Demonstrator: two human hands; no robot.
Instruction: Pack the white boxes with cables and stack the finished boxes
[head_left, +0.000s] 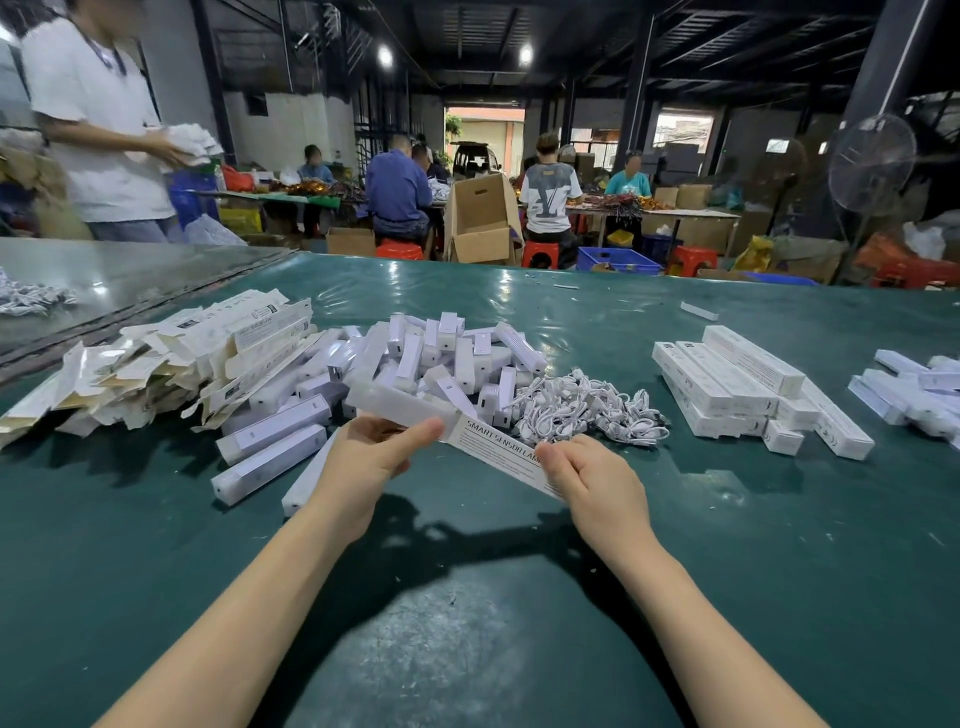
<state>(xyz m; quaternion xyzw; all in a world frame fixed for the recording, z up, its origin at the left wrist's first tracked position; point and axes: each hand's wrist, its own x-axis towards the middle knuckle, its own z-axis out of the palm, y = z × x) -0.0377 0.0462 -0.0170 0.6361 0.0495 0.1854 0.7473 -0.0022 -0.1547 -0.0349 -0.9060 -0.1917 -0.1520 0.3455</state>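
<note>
white box (498, 457) (right hand (592, 488)) has frosted bar (400, 402) protruding into left hand (363, 462).

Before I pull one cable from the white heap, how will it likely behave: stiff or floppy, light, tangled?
Probably floppy: the cables lie in loose coils. Likely light, since they look thin and short. One may drag neighbours along, because the loops overlap.
</note>
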